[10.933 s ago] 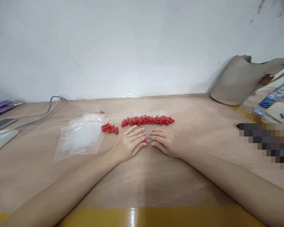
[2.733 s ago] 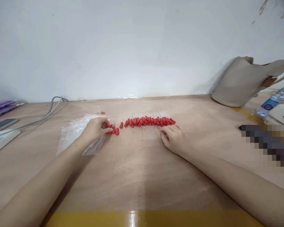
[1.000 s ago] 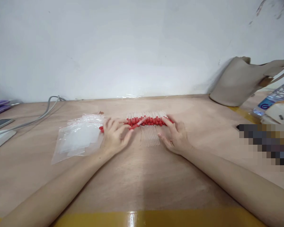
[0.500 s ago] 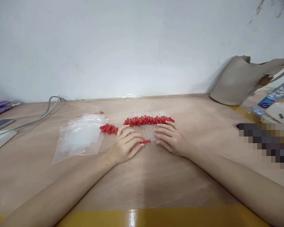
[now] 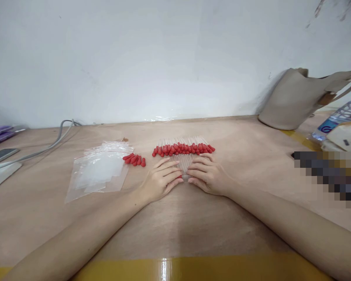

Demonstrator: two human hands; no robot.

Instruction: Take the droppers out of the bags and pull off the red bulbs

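**Hands close in on a small batch of clear tubes, one from each side**

Nearest me, a glossy yellow strip runs along the front edge of the wooden table, and both bare forearms reach forward over it. The left hand and right hand lie flat and low, fingers fairly straight and pointing inward, with only a narrow gap between the fingertips. In that gap sits a little bundle of clear glass tubes, their long axes running away from the person, toward the wall. Both hands touch the bundle's sides and are about equally near; neither is curled around it. A speck of red shows at the left fingertips; I cannot tell what it is.

Just beyond lies a row of red-capped droppers, stretched left to right, glass stems pointing to the wall. Left of it sits a small cluster of loose red caps, then a stack of clear zip bags. Far right, against the wall, stands a beige bag.
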